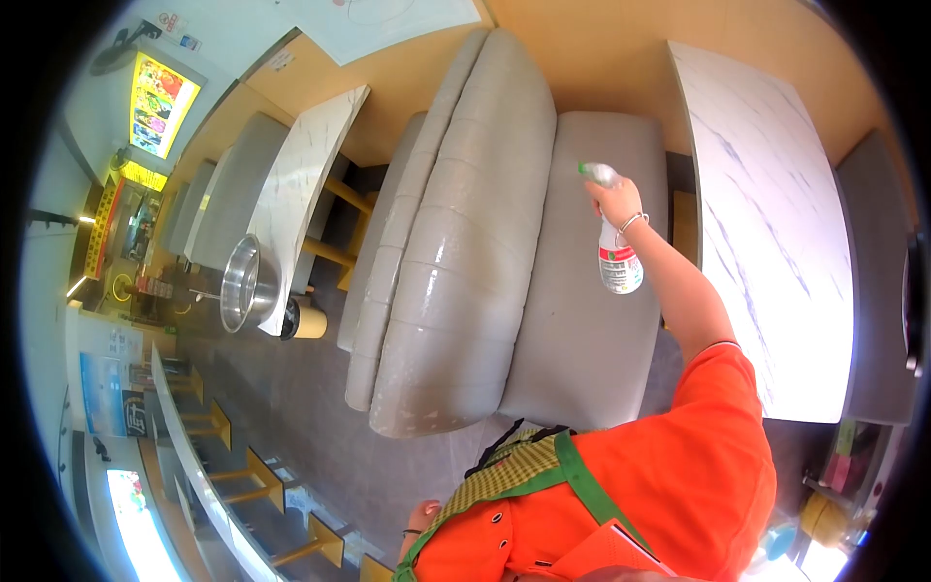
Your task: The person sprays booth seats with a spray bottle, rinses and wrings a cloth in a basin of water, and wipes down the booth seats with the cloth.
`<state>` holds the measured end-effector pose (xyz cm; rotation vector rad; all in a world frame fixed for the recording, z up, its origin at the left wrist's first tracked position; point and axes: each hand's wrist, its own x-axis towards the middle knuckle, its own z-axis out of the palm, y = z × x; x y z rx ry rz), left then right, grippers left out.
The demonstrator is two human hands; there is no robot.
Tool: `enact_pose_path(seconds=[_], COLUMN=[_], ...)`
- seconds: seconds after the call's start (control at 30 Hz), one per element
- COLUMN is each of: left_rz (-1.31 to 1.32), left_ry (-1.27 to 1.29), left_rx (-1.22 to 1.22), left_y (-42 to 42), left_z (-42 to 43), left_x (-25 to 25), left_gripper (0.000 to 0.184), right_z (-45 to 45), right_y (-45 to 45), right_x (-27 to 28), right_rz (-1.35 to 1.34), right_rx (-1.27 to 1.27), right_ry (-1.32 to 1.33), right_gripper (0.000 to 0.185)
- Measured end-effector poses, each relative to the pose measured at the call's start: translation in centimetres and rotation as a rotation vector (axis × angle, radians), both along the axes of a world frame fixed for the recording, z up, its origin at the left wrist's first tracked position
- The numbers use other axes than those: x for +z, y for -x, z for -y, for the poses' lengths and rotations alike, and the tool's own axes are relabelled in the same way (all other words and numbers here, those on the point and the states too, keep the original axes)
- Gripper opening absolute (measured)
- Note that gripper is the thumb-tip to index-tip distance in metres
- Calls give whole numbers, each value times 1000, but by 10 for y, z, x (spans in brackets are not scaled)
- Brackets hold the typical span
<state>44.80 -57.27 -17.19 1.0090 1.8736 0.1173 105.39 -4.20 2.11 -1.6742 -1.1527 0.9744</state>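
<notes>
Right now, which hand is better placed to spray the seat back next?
The right, I'd judge. The right hand already grips the bottle beside the seat back, its green nozzle pointing that way. The left hand is down by the apron, well away from the bottle.

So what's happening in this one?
The person's right hand holds a spray bottle above the grey bench seat, its nozzle towards the padded backrest, which has shiny, wet-looking patches. The left hand is low by the apron; whether it holds anything is unclear. A metal bowl sits at the far table's end.
</notes>
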Motion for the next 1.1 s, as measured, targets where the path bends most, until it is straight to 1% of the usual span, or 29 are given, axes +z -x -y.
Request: enact_pose_path(seconds=[0.07,0.1,0.13,0.17,0.33,0.37,0.43,0.47,0.5,0.57,0.6,0.63,0.67,0.7,0.77,0.83,0.9,0.97,1.07,1.1], left_rz=[19,-35,-89,-90,-61,-72,-96,-88,-81,-65,8,81,81,47,13,3,2,3,4,31], left_ry=[2,20,40,48,30,5,-45,-53,-61,-74,-98,-122,-121,-122,-124,-153,-160,-169,-152,-161], left_rx=[22,-35,-92,-90,-99,-109,-130,-152,-174,-215,-167,-121,-124,-141,-159,-214,-211,-208,-206,-192], left_y=[5,1,0,-3,-12,-26,-85,-75,-76,-75,-102,-118,-119,-120,-120,-113,-110,-105,-91,-87], left_z=[8,3,-1,-2,-17,-27,-74,-73,-80,-81,-108,-128,-133,-136,-141,-137,-134,-126,-111,-106], left_x=[-4,3,5,7,13,32,108,87,78,70,104,124,125,124,123,124,125,123,104,97], left_gripper=[35,34,34,34,31,31,30,30,30,30,30,29,29,29,29,28,28,29,28,28], right_z=[7,8,9,11,13,13,14,13,15,24,26,26,27,32,44,60,69,76,82,84], right_y=[1,2,2,2,-9,-11,-16,-18,-17,-11,-10,-9,-7,-3,8,19,28,35,48,50], right_x=[-6,-8,-11,-15,-31,-37,-57,-63,-60,-56,-59,-63,-65,-61,-54,-41,-27,-12,24,33], right_rz=[-101,-101,-113,-125,-73,-46,-27,-9,-8,-154,-154,-137,-121,-120,-202,-177,-149,-178,-209,-238], right_rx=[-44,-43,-25,-6,-36,-44,-42,-41,-41,-6,-7,7,21,20,-19,15,44,89,19,-21], right_ry=[85,87,47,11,130,161,196,223,222,113,117,138,157,157,136,142,141,-24,-100,-86], right_gripper=[24,24,25,25,26,27,26,25,25,23,23,23,22,22,18,18,19,20,21,22])
